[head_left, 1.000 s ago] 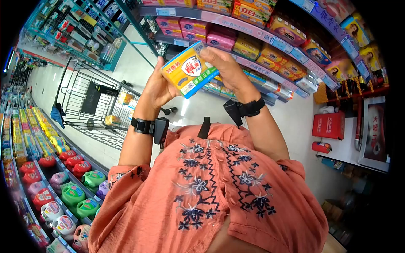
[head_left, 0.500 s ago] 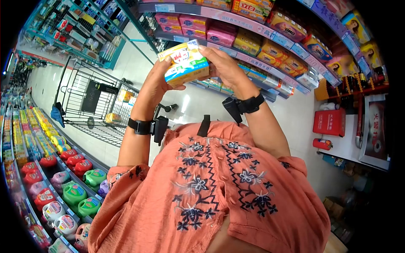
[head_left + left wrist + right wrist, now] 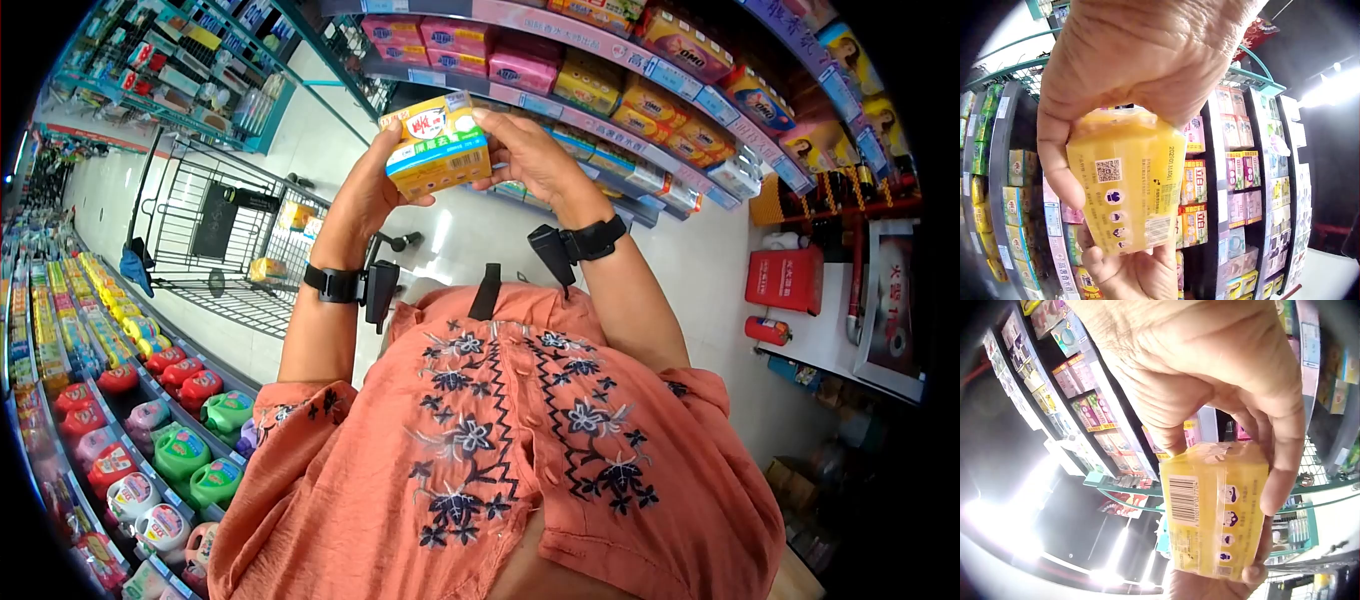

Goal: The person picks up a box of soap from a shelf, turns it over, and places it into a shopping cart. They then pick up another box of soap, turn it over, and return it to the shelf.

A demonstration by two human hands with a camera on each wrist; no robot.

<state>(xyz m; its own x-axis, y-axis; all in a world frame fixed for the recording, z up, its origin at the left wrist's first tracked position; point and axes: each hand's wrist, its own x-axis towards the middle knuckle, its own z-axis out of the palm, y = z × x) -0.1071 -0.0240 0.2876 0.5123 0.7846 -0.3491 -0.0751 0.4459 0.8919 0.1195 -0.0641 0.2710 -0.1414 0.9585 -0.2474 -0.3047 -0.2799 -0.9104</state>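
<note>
In the head view a yellow pack of laundry soap (image 3: 438, 172) with a blue lower edge is held up in front of the chest. My left hand (image 3: 368, 195) grips its left end, thumb on the printed top face. At the right end my right hand (image 3: 535, 160) holds it, thumb also near the top. The left wrist view shows the yellow soap pack (image 3: 1132, 181) with a QR code, icons, a barcode and a stamped number under clear film. From the right wrist, a barcode and round icons show on the pack (image 3: 1210, 512).
A wire shopping cart (image 3: 180, 270) stands at the left, with yellow packs (image 3: 268, 270) in it. Shelves of boxed soap (image 3: 525, 70) rise ahead. Detergent bottles (image 3: 180, 455) line the lower left shelf. A red box (image 3: 785, 280) and a red cylinder (image 3: 768, 330) are at the right.
The soap pack has tipped from its front face toward the viewer to its long side edge, now showing a barcode. Both hands keep hold and have shifted their grip at its ends.
</note>
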